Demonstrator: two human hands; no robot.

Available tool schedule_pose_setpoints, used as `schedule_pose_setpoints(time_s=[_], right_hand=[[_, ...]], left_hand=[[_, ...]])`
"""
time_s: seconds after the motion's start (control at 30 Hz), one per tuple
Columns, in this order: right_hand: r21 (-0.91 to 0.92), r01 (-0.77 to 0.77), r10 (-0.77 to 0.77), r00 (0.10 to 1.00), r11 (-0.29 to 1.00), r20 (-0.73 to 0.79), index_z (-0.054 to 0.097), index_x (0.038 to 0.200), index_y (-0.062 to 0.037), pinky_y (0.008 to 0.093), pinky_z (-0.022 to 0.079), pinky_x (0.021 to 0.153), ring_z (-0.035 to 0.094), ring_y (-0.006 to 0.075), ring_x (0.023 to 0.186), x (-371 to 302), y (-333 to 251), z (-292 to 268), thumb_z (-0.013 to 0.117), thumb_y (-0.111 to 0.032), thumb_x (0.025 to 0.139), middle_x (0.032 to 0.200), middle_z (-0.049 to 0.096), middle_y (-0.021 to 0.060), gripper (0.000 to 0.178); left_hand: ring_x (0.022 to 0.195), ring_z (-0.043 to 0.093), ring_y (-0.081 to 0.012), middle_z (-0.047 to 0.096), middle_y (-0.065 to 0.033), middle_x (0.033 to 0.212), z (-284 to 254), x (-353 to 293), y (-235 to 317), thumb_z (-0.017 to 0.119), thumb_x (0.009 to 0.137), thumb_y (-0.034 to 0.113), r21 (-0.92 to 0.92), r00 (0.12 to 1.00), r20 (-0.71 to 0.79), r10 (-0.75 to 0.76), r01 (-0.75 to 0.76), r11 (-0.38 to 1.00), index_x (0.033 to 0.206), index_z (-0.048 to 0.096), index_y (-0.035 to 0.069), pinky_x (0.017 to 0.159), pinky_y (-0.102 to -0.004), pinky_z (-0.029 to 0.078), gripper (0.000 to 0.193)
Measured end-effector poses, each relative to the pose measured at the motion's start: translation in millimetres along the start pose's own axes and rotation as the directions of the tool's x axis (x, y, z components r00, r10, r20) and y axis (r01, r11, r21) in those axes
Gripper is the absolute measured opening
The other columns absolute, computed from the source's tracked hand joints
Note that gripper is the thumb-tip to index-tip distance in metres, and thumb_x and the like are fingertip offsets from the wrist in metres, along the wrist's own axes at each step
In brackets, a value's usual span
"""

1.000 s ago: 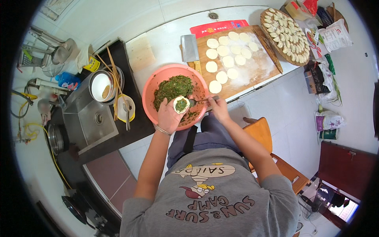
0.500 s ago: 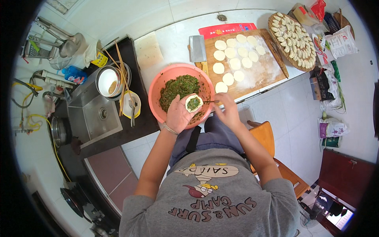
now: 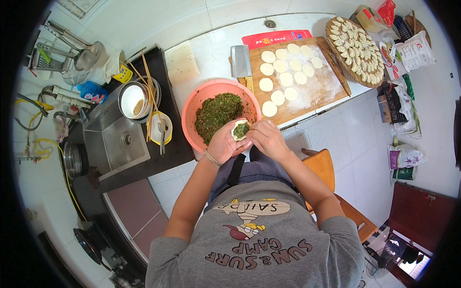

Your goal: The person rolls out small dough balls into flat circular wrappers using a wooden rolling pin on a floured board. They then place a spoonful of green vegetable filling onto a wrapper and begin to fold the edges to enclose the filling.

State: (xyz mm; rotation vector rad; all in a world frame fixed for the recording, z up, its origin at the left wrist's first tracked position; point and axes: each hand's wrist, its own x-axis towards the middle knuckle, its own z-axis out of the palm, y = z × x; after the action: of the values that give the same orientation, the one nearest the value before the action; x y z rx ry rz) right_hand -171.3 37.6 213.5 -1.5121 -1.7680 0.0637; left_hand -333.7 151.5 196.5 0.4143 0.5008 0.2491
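Over the near rim of a pink bowl (image 3: 188, 130), my left hand (image 3: 224, 145) cups a round dumpling wrapper (image 3: 235, 136) with green filling (image 3: 241, 129) on it. My right hand (image 3: 269, 139) is closed at the wrapper's right side, its fingertips close against the filling. A thin dark utensil is in those fingers, mostly hidden by them. Chopped green filling (image 3: 218, 111) is heaped in the bowl. To the right, a floured wooden board (image 3: 321, 91) bears several flat round wrappers (image 3: 285, 79).
A cleaver (image 3: 240, 61) lies beside the board, a rolling pin (image 3: 334, 65) along its right side. Shaped dumplings cover a round tray (image 3: 331, 30) at far right. Left are a steel sink (image 3: 115, 156), bowls with chopsticks (image 3: 150, 84) and a yellow-rimmed bowl (image 3: 168, 126). A wooden chair (image 3: 321, 168) stands right.
My right hand has moved left and slightly down to the wrapper, hiding most of the utensil. My left hand has shifted slightly right, still holding the filled wrapper.
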Motion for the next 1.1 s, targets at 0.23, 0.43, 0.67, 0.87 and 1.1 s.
schedule_pose_setpoints(time_s=[0.23,0.43,0.67,0.87,1.1], right_hand=[[0.141,-0.112,0.116,0.993,0.984,-0.024,0.065,0.086,-0.0073,0.0376,0.049,0.078,0.06,0.0272,0.09,-0.2,-3.7,4.8,0.075,-0.007,0.073,0.093,0.06,0.0065,0.016],[0.278,-0.222,0.235,0.972,0.934,-0.015,0.067,0.084,-0.0048,0.038,0.05,0.082,0.062,0.0298,0.096,1.3,-3.7,9.4,0.076,-0.005,0.074,0.102,0.063,0.0102,0.013],[0.448,-0.396,0.386,0.915,0.801,0.119,0.069,0.088,-0.0014,0.0324,0.051,0.081,0.064,0.0239,0.097,-1.8,3.0,12.4,0.074,0.002,0.078,0.105,0.065,0.0091,0.012],[0.441,-0.478,0.441,0.877,0.759,0.19,0.068,0.085,-0.0027,0.0374,0.052,0.081,0.066,0.0293,0.094,6.4,2.6,5.5,0.074,0.0,0.078,0.095,0.066,0.011,0.01],[0.39,-0.488,0.457,0.872,0.781,0.176,0.064,0.088,-0.0021,0.0342,0.051,0.073,0.066,0.0244,0.084,12.9,-2.3,5.1,0.076,-0.001,0.078,0.087,0.066,0.0096,0.015]], left_hand=[[0.108,0.063,-0.0191,0.062,-0.0094,0.12,-7.8,1.9,-9.3,0.049,0.103,0.014,0.153,0.989,-0.15,0.005,0.018,0.988,0.126,0.059,0.003,0.097,-0.0405,0.054,0.027],[0.102,0.065,-0.0188,0.063,-0.0096,0.115,-6.4,2.0,-11.1,0.05,0.103,0.014,0.275,0.981,-0.18,0.069,-0.017,0.961,0.122,0.06,0.001,0.094,-0.0372,0.055,0.026],[0.096,0.066,-0.0191,0.064,-0.0117,0.112,6.7,-0.5,-0.8,0.048,0.103,0.019,0.235,0.987,-0.154,0.047,-0.01,0.972,0.122,0.058,-0.008,0.09,-0.0351,0.056,0.035],[0.094,0.066,-0.014,0.068,-0.0106,0.107,4.0,1.6,-9.4,0.049,0.101,0.02,0.338,0.973,-0.185,0.134,-0.065,0.939,0.118,0.065,-0.01,0.082,-0.0259,0.053,0.037],[0.102,0.063,-0.0129,0.068,-0.0095,0.114,-11.8,9.2,-10.8,0.044,0.103,0.022,0.466,0.979,-0.081,0.185,-0.127,0.876,0.123,0.063,-0.01,0.092,-0.0253,0.048,0.042]])
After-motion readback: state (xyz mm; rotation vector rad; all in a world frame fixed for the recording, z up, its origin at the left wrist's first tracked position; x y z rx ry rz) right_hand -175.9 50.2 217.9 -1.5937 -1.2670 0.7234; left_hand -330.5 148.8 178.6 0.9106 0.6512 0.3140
